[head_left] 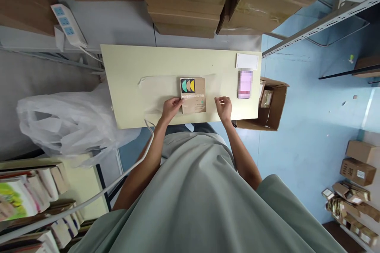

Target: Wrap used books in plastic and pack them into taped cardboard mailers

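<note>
A brown book [193, 95] with green, teal and yellow half-circles on its cover lies on a clear plastic sheet or bag [154, 89] spread over the pale yellow table [127, 71]. My left hand [171, 107] touches the book's near left corner, its fingers curled onto the edge. To the right of the book, my right hand [224, 106] has its fingers pinched together over the edge of the plastic; whether it grips the plastic is hard to make out.
A pink phone-sized object [245, 84] and a white card [247, 61] lie at the table's right end. An open cardboard box [274, 104] stands on the blue floor beside it. Left are a white plastic bag [68, 120], a power strip [67, 23], stacked books [26, 197]. Cartons [190, 4] sit behind.
</note>
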`<state>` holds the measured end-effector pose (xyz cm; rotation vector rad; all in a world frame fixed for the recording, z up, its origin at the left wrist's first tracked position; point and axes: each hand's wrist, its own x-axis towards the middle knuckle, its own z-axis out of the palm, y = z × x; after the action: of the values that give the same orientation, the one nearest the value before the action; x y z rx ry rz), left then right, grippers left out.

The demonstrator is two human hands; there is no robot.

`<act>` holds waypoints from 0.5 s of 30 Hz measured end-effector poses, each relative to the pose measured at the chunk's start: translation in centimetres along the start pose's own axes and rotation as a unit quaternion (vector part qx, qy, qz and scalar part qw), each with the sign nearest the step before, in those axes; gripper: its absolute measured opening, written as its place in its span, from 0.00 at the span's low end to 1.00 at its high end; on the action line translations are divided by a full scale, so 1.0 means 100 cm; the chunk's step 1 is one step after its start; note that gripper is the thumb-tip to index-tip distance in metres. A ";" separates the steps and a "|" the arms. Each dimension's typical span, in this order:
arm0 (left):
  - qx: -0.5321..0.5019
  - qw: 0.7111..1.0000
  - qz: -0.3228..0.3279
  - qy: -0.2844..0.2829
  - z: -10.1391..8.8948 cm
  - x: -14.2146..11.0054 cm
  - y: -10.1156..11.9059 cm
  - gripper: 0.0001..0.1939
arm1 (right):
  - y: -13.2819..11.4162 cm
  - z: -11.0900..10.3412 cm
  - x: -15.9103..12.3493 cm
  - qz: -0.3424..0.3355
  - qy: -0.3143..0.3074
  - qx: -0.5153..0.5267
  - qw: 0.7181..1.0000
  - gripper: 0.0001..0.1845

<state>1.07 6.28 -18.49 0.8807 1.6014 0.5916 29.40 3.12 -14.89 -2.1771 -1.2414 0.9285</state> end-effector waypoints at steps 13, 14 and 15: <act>0.033 0.999 0.010 0.026 -0.003 0.004 -0.003 0.22 | -0.061 0.060 -0.020 -0.110 -0.166 -0.041 0.979 0.03; 0.045 0.998 0.011 0.042 -0.002 0.002 -0.003 0.22 | -0.063 0.066 -0.019 -0.108 -0.177 -0.053 0.977 0.03; 0.061 0.996 0.018 0.061 0.001 -0.001 -0.002 0.21 | -0.063 0.071 -0.017 -0.107 -0.186 -0.066 0.974 0.03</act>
<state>1.10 6.05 -18.61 0.9824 1.7503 0.5867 19.95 5.09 -14.78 -1.9692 -1.7208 1.2274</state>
